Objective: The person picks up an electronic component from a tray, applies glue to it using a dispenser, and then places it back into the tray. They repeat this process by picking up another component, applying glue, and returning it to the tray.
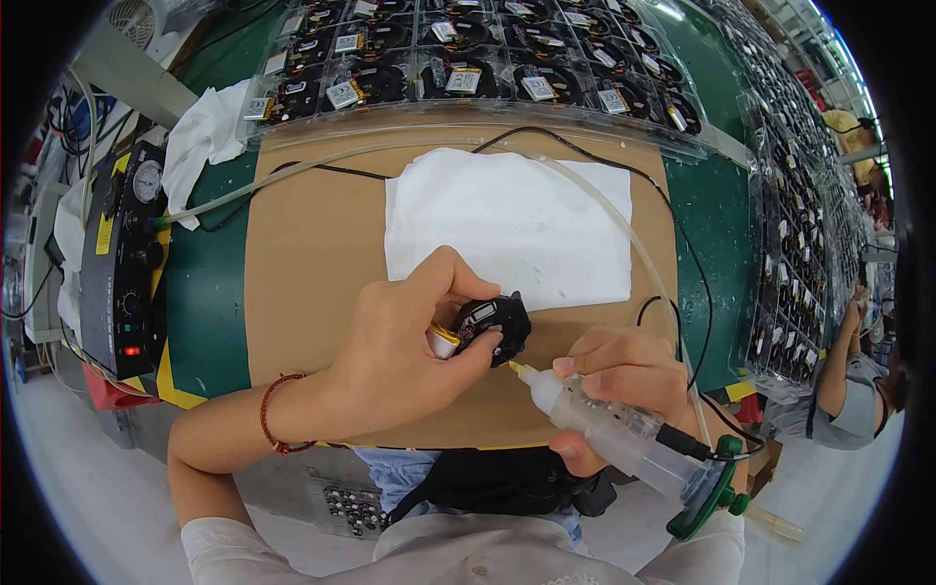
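Note:
My left hand (400,341) is closed around a small black electronic housing (495,324), thumb and fingers pinching its edges. A silver pouch battery (443,341) with yellow tape shows at the housing's left side, partly under my fingers. My right hand (624,378) grips a translucent dispensing syringe (609,434), tilted so that its yellow tip (515,367) is at the housing's lower edge. Whether the tip touches the housing I cannot tell. A green cap (710,502) with an air hose closes the syringe's back end, and a black cable runs along its barrel.
A white cloth (507,224) lies on the brown cardboard (312,273). Clear trays (463,109) of similar black housings stand at the back, with more stacks (785,253) at right. The black dispenser box (127,263) is at left; its hose (639,239) arcs over the cloth. A co-worker (846,385) sits at right.

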Demonstrator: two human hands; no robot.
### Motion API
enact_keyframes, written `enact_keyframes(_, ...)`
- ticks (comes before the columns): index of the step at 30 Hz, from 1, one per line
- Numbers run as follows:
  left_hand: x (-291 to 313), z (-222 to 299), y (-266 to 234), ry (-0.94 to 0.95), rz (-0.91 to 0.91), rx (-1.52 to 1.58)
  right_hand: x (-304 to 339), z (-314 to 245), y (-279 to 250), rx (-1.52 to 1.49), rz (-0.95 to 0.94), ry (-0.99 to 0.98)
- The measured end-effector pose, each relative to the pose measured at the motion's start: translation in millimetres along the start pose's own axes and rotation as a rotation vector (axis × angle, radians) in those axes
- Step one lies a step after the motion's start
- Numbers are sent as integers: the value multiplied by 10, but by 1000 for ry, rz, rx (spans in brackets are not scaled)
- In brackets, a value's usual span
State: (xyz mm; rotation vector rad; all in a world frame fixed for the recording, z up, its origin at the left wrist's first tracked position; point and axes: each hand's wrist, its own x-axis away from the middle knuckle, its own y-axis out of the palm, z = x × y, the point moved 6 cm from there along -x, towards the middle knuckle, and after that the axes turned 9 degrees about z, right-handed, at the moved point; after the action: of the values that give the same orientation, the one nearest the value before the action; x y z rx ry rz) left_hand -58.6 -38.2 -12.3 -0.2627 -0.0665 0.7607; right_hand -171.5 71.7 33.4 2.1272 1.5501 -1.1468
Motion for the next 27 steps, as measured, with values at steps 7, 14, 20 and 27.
enact_keyframes(7,9,28,-20,17,-52,-52,-53,-21,-17,36,-26,13)
enact_keyframes(14,8,5,-5,-11,-70,-55,-36,-12,-26,39,-19,7)
enact_keyframes(20,13,-1,-4,-46,-77,-52,-27,-5,-13,32,-5,1)
enact_keyframes(27,16,-4,-5,-30,-75,-50,-35,-9,-23,3,-26,19)
